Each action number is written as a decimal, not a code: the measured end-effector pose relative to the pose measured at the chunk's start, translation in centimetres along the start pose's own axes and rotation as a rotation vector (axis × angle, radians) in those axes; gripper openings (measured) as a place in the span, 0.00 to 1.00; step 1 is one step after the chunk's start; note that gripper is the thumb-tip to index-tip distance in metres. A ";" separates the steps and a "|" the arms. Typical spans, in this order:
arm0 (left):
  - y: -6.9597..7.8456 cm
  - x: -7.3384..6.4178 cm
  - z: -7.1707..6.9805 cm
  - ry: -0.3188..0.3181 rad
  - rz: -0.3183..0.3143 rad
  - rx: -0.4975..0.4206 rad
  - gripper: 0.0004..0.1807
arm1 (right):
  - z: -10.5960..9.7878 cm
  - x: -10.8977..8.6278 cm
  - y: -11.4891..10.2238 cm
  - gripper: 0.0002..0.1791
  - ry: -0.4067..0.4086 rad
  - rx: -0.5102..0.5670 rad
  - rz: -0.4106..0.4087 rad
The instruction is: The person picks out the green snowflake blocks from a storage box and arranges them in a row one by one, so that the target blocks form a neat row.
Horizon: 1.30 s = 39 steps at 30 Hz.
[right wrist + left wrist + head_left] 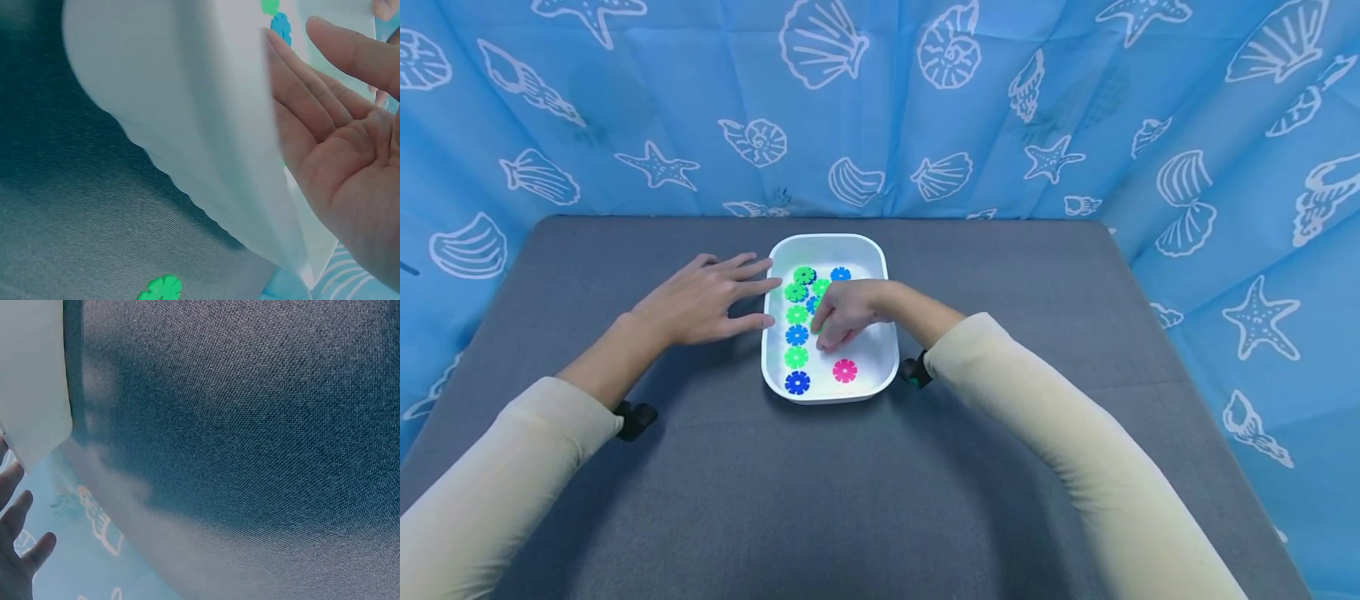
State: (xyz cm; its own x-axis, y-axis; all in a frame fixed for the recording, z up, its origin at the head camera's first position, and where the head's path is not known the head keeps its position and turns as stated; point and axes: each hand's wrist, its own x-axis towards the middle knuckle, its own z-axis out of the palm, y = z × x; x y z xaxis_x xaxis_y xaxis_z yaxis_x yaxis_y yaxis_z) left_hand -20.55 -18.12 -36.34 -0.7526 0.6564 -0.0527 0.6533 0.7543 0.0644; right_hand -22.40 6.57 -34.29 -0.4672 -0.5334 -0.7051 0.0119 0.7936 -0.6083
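A white tray holds several flat, notched plastic discs, with a column along its left side: a green disc, a blue disc, another green disc and a dark blue disc. Apart from these lies a pink disc. My right hand reaches into the tray, fingers pointing down beside a partly covered green disc; in the right wrist view a gap shows between thumb and fingertips. My left hand has its fingers spread, the tips at the tray's left rim.
More green and blue discs, some overlapping, lie towards the tray's far end. A loose green disc is on the grey table outside the tray. A blue shell-patterned curtain hangs behind and beside the table.
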 end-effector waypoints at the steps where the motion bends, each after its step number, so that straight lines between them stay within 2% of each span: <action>1: 0.0 0.0 0.0 -0.001 0.000 0.000 0.37 | 0.0 0.1 -0.1 0.23 0.003 -0.002 0.003; 10: -0.1 -0.1 0.1 0.004 0.004 -0.001 0.37 | 0.9 0.7 -1.1 0.24 -0.019 0.003 0.022; 15: -0.1 0.0 0.2 0.003 0.008 0.008 0.37 | 1.3 0.9 -1.5 0.24 -0.013 0.012 0.003; 28: -0.2 -0.2 0.2 0.041 0.035 0.023 0.37 | 2.1 1.2 -2.2 0.21 -0.079 0.112 0.012; 34: -0.3 -0.1 0.3 0.041 0.033 0.016 0.37 | 2.0 1.0 -2.2 0.17 -0.082 0.091 0.028; 39: -0.4 -0.1 0.3 0.042 0.041 0.008 0.37 | 2.0 0.7 -2.2 0.18 -0.102 0.071 0.042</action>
State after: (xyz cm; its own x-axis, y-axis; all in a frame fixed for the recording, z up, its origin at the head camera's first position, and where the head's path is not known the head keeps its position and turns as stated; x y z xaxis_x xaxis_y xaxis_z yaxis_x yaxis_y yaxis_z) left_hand -20.65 -18.49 -36.64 -0.7280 0.6855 -0.0081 0.6841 0.7271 0.0573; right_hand -20.93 3.90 -34.19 -0.3731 -0.5296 -0.7618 0.0940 0.7953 -0.5989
